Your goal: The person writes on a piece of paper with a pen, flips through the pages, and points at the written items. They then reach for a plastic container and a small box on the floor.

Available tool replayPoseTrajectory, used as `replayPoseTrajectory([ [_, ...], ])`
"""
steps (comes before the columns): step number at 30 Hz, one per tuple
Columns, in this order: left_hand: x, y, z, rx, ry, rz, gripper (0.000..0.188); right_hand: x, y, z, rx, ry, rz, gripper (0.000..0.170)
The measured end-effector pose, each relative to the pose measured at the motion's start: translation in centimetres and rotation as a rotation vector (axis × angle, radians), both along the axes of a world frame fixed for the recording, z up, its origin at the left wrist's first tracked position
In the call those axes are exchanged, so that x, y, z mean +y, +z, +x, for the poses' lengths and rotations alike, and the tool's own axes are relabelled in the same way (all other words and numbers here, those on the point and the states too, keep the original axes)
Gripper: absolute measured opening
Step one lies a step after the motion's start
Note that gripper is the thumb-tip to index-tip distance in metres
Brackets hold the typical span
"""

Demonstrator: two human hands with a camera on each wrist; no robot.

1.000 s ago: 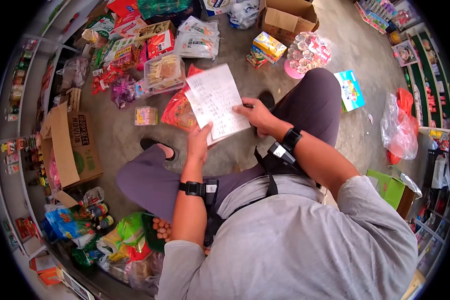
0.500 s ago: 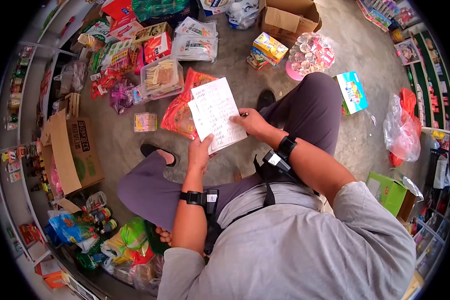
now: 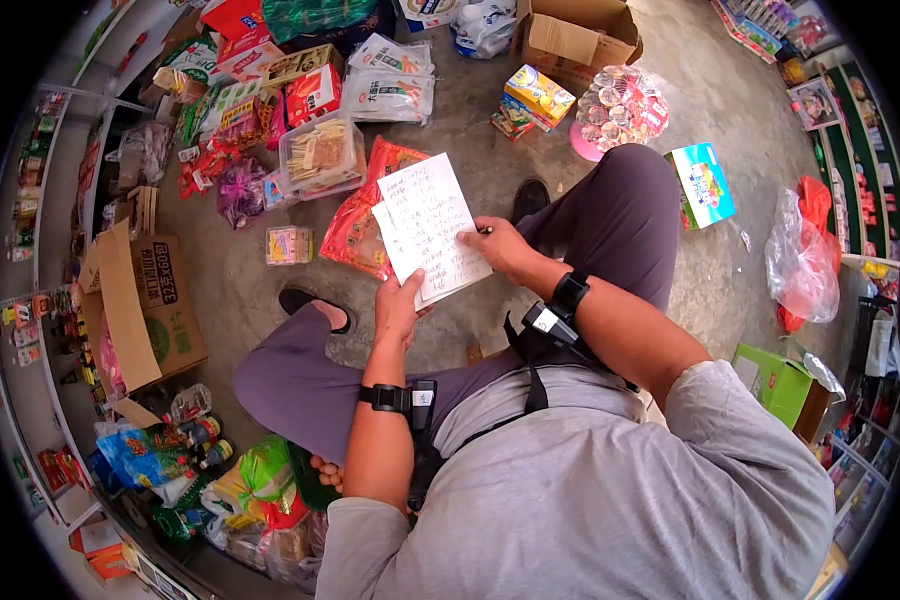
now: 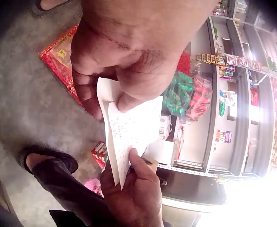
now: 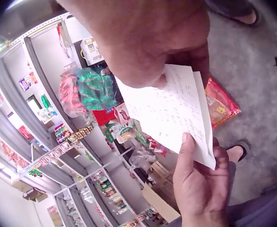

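Observation:
Two or more sheets of handwritten white paper (image 3: 432, 228) are held up in front of the seated person. The left hand (image 3: 397, 305) pinches their lower left edge, thumb on top and fingers beneath. At the right edge, the right hand (image 3: 505, 246) grips the sheets and also has a dark pen (image 3: 485, 230) between its fingers. The left wrist view shows the paper (image 4: 131, 135) between the left hand (image 4: 129, 56) and the right hand (image 4: 138, 196). In the right wrist view the left thumb lies on the paper (image 5: 167, 106).
A red package (image 3: 362, 235) lies on the floor behind the paper, beside a clear tub of sticks (image 3: 322, 153). Cartons (image 3: 165, 300), bags and snack packs stand to the left. A pink-based jar (image 3: 620, 108) and a blue box (image 3: 703, 185) are at the right.
Compared with one second ago, the sheets and both hands sit slightly lower, and the sheets have shifted a little left. Both hands keep their hold.

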State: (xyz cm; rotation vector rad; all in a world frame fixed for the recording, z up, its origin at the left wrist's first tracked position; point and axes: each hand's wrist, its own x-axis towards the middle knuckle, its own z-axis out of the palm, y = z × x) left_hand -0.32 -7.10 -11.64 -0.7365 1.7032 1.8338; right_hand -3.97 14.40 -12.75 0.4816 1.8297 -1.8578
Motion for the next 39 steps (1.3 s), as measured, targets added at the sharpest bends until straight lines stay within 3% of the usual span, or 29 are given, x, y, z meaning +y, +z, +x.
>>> replayPoseTrajectory([
  [3,-0.6,-0.3,0.3,0.007,-0.005,-0.026,0.027,-0.3,-2.2,-0.1,0.034,-0.001,-0.059,0.032],
  [5,-0.6,-0.8,0.3,0.004,-0.024,-0.017,0.03,-0.1,-1.9,-0.1,0.049,0.05,0.144,0.033],
  [8,-0.7,-1.3,0.4,-0.002,-0.017,0.0,0.036,-0.4,-3.6,0.2,0.126,-0.005,0.105,0.032],
  [14,-0.5,-0.7,0.5,0.0,0.015,-0.041,0.027,-0.5,-0.8,0.1,0.096,0.068,0.209,0.031],
  [19,-0.8,-1.1,0.5,-0.023,-0.017,-0.034,0.031,-1.1,-3.1,0.0,0.191,0.023,0.217,0.03],
  [22,-0.5,-1.1,0.6,-0.013,0.007,-0.061,0.027,-0.7,-0.7,0.2,0.108,0.022,0.145,0.028],
  [39,-0.6,-1.3,0.7,-0.007,-0.013,-0.034,0.029,-0.5,-0.2,0.1,0.091,0.036,0.123,0.027],
])
